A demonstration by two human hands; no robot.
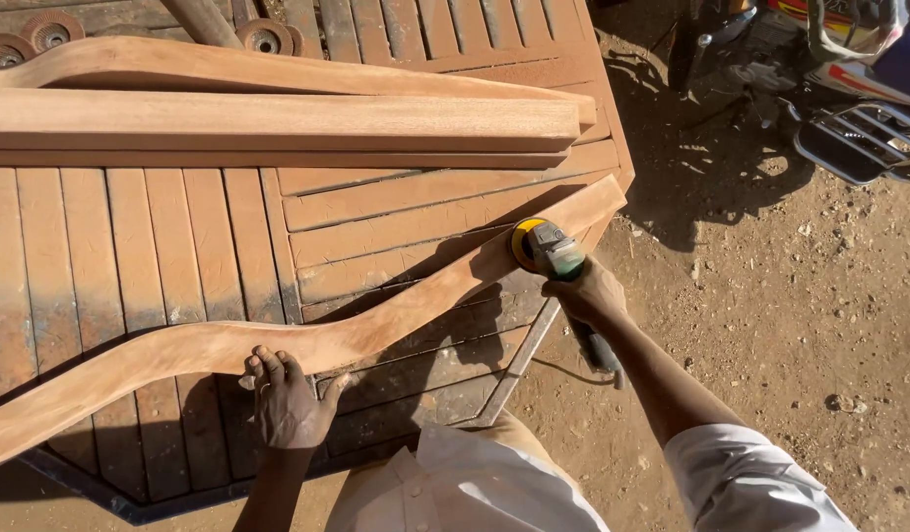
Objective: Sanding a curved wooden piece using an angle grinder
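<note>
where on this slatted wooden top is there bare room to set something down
Bare slats lie left of centre on the slatted wooden top, between the stacked straight timber beams and the long curved wooden piece. It is crowded along that piece: left hand presses it, right hand holds the green-and-yellow angle grinder on it.

A slatted wooden panel [160,246] served as the work surface. Across its far part lay a straight squared timber [278,123], with a curved timber [278,67] just beyond it. Round sanding discs [51,30] sat at the panel's far-left corner. To the panel's right stretched bare dirt ground [800,315], and a parked motorcycle [849,79] stood at the far-right.
</note>
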